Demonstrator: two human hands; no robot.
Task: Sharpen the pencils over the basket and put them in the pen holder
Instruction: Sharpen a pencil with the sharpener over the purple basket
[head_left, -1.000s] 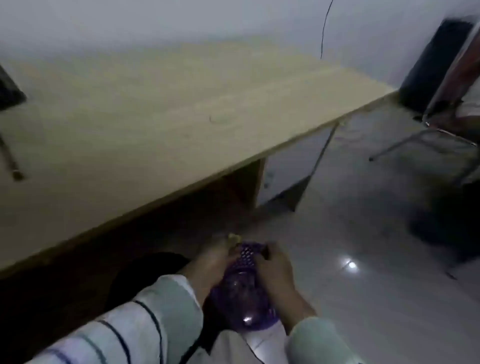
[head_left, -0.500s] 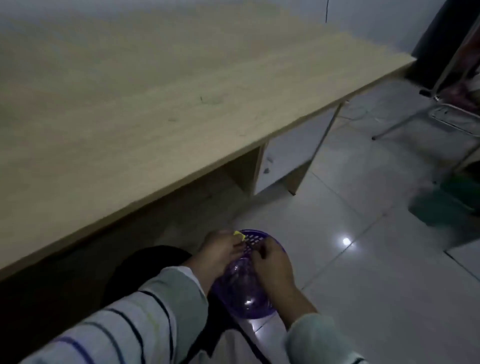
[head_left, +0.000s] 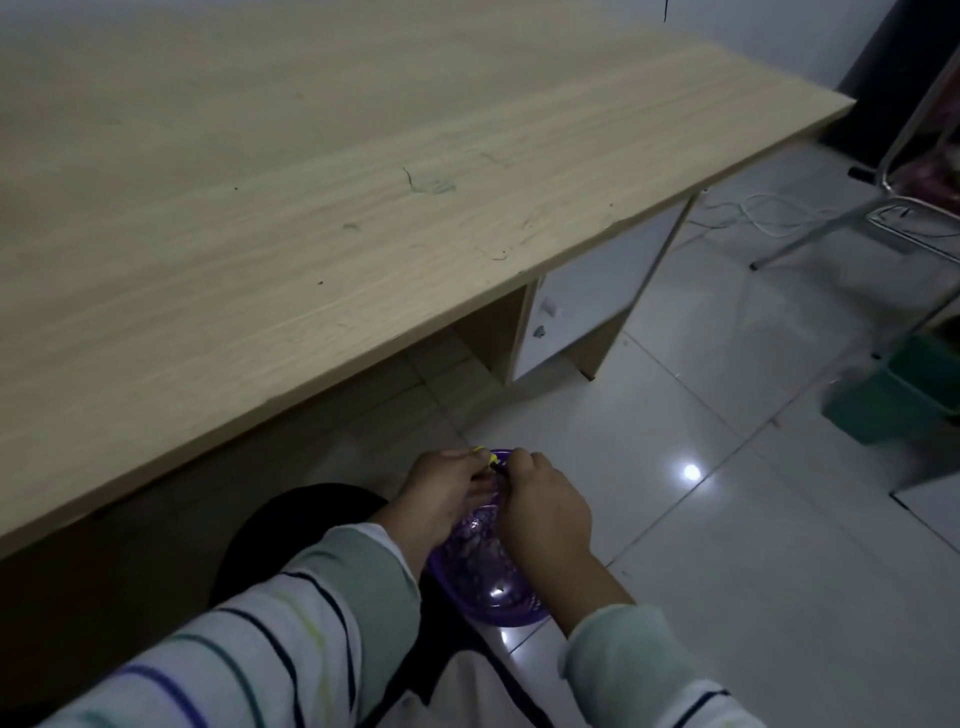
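A purple perforated basket (head_left: 488, 592) sits low between my forearms, over my lap and the tiled floor. My left hand (head_left: 441, 491) is above its far rim and pinches a small yellow sharpener (head_left: 491, 458). My right hand (head_left: 545, 506) meets it from the right with fingers curled round a dark pencil (head_left: 500, 467), of which only a short tip shows at the sharpener. Dark shavings lie in the basket's bottom. No pen holder is in view.
A long light wooden desk (head_left: 363, 208) fills the upper left, its front edge just beyond my hands. A white drawer unit (head_left: 582, 306) stands under its right end. Right of it are a metal chair frame (head_left: 852, 223), a white cable and a green bin (head_left: 904, 389).
The view has tilted down and nearer, so the desk looms larger. Both hands stay together over the basket's far rim, with the yellow sharpener now plainer between them.
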